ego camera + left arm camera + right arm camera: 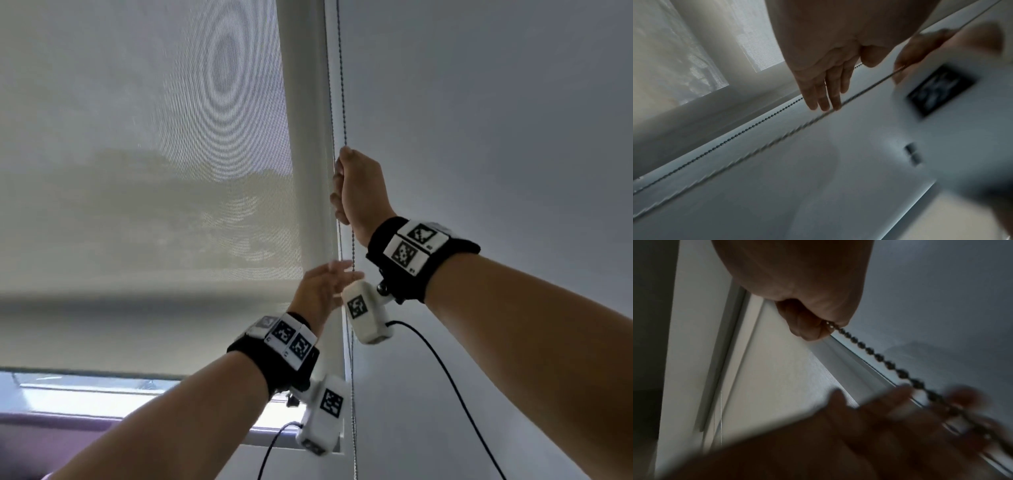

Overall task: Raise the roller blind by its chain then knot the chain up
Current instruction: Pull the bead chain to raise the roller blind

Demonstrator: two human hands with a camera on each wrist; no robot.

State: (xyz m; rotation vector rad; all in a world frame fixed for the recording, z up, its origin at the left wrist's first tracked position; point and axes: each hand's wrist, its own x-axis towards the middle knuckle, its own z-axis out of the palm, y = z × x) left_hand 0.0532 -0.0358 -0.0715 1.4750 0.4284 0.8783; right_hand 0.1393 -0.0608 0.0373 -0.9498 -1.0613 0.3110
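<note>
A pale mesh roller blind [147, 171] covers most of the window, its bottom bar [102, 373] just above the sill. A dark bead chain [342, 85] hangs in two strands along the blind's right edge. My right hand [352, 185] is raised and grips one strand in its fist; the beads [875, 355] run out from under the curled fingers. Below it, my left hand [329, 281] is blurred, fingers [824, 99] straight and together, their tips touching the chain [756, 146] without closing on it.
A white window frame post [308, 137] stands between blind and chain. A plain grey wall [496, 120] fills the right side. A strip of bright window [85, 394] and sill shows under the blind. Black cables [445, 377] trail from the wrist cameras.
</note>
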